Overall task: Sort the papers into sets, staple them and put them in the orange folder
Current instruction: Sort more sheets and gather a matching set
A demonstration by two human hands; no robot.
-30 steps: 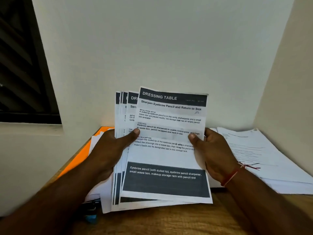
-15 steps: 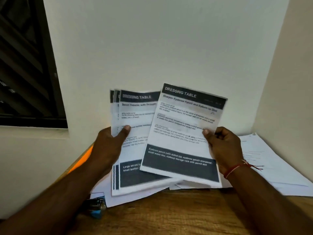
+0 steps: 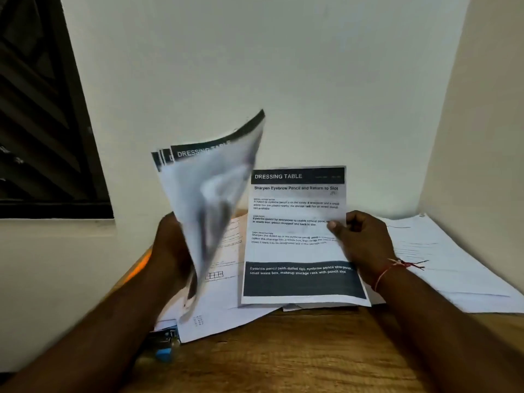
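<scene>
One brown wooden table (image 3: 283,353), with loose white papers (image 3: 453,265) spread across its back. I see the left hand (image 3: 170,251) gripping a blurred, upright sheaf of printed sheets (image 3: 209,194), and the right hand (image 3: 365,245) pinching a single black-banded printed sheet (image 3: 295,251) by its edge. A sliver of orange folder (image 3: 141,263) shows at the table's left edge.

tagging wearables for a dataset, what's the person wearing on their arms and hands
The left forearm and right forearm are bare, with no sleeves in view. A thin red thread bracelet with loose ends circles the right wrist. No gloves, rings or watch show on the left hand or right hand.
</scene>
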